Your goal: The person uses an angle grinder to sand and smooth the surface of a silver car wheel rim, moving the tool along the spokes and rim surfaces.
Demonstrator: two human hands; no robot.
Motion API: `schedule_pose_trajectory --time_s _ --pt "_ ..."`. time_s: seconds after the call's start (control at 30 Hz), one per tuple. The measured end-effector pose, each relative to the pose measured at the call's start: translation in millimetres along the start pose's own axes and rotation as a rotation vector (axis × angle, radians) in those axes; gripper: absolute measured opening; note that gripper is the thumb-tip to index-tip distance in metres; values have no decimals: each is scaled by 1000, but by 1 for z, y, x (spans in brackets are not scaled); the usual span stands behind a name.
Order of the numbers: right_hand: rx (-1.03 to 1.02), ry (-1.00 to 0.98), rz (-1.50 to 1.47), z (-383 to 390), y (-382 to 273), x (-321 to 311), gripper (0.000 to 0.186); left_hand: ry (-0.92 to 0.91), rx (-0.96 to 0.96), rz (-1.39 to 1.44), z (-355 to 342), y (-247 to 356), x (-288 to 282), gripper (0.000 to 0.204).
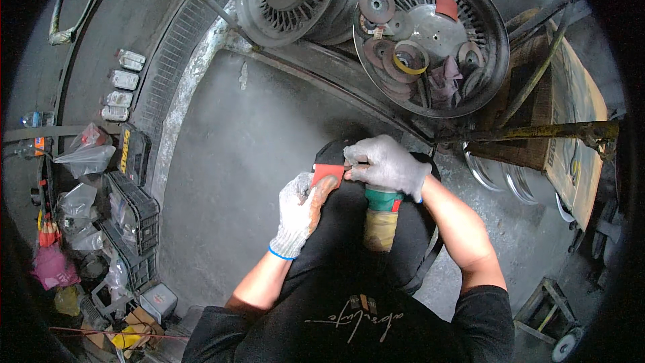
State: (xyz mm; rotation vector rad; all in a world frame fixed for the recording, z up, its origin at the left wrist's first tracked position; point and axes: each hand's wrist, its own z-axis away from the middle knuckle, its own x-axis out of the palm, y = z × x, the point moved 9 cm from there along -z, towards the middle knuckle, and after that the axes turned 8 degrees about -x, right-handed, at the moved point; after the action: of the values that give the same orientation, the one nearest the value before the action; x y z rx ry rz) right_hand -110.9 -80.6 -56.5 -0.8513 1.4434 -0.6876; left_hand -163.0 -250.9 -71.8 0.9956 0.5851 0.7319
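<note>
My left hand [300, 215], in a white knit glove with brown-stained fingers, pinches a small red sheet of sandpaper [327, 173] over my lap. Close by on the right, my right hand [390, 168], in a greyish glove, has its thumb and fingers closed at the sheet's right edge. What those fingers pinch is small and dark, and I cannot make it out. Below that hand a green power tool [381, 199] with a tan wrapped handle [380, 231] rests on my lap. Its front end is hidden under the glove.
Ahead on the right, a wheel rim [494, 77] holds abrasive discs, a yellow-edged roll [410, 58], a rag and another red sheet [446, 8]. A second rim [289, 0] stands beside it. Black crates [138, 212] and cans [125, 79] line the left; a cardboard-sided box [531, 107] stands right.
</note>
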Motion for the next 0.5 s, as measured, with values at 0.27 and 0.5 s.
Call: schedule_pose_trajectory --time_s 0.27,0.5 --pt "222 -252 -723 -1 31 30 22 -37 -36 -112 -11 -6 -3 21" --pt "146 -285 -653 -4 27 34 27 -86 -54 -113 -17 -5 -4 21"
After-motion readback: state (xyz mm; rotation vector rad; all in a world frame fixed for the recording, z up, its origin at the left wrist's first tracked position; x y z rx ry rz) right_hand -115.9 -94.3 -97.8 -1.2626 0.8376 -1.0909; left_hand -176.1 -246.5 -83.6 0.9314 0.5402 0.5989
